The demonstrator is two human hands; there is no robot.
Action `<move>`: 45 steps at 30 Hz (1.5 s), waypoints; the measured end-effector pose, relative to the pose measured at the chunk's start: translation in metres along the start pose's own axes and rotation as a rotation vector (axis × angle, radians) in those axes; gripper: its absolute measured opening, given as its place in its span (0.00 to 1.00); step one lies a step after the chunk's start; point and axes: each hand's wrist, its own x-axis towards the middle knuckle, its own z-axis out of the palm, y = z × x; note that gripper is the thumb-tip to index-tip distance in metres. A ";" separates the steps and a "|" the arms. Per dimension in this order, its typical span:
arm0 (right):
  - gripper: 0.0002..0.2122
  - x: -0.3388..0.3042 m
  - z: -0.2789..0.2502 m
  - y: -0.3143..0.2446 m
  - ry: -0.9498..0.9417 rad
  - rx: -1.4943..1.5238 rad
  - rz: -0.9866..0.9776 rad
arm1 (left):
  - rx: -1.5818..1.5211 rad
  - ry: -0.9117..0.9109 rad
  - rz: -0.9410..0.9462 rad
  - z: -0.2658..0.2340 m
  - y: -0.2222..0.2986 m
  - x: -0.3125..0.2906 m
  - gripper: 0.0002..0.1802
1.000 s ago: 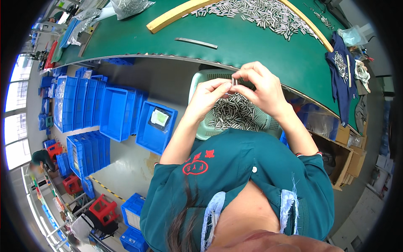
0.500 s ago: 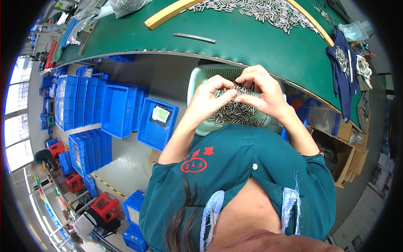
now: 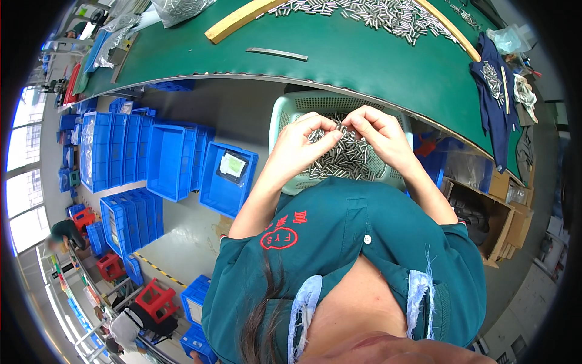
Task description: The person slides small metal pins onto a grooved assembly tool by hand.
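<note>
A pale green plastic basket (image 3: pixel 280 115) sits in front of me just below the bench edge, with a heap of short metal pins (image 3: pixel 342 161) inside. Above the heap, my left hand (image 3: pixel 306 142) is closed in a pinch, thumb against index finger, with a metal pin at its fingertips. Close beside it, my right hand (image 3: pixel 382 134) also pinches, its thumb and index finger pressed together at what looks like a pin, mostly hidden by the fingers. The two sets of fingertips almost meet.
Beyond the basket stretches a green-topped bench (image 3: pixel 364 70) with many loose pins (image 3: pixel 388 18) between wooden bars (image 3: pixel 242 19). A flat metal strip (image 3: pixel 277 54) lies nearer. Blue crates (image 3: pixel 173 161) stand at left; a cardboard box (image 3: pixel 479 218) and dark blue cloth (image 3: pixel 494 115) are at right.
My right hand has lowered and its fingers, spread and arched before, have drawn together into a pinch by the left fingertips. The left hand has hardly moved.
</note>
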 end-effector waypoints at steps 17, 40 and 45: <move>0.11 -0.005 0.004 0.024 -0.040 0.924 0.557 | 0.104 -0.027 0.040 -0.011 0.001 -0.001 0.12; 0.09 0.045 -0.073 -0.025 0.355 -0.309 -0.369 | 0.202 0.250 0.200 -0.037 -0.004 0.011 0.08; 0.11 0.104 -0.129 -0.037 0.423 -0.669 -0.348 | 0.431 0.283 0.451 -0.047 0.017 0.051 0.10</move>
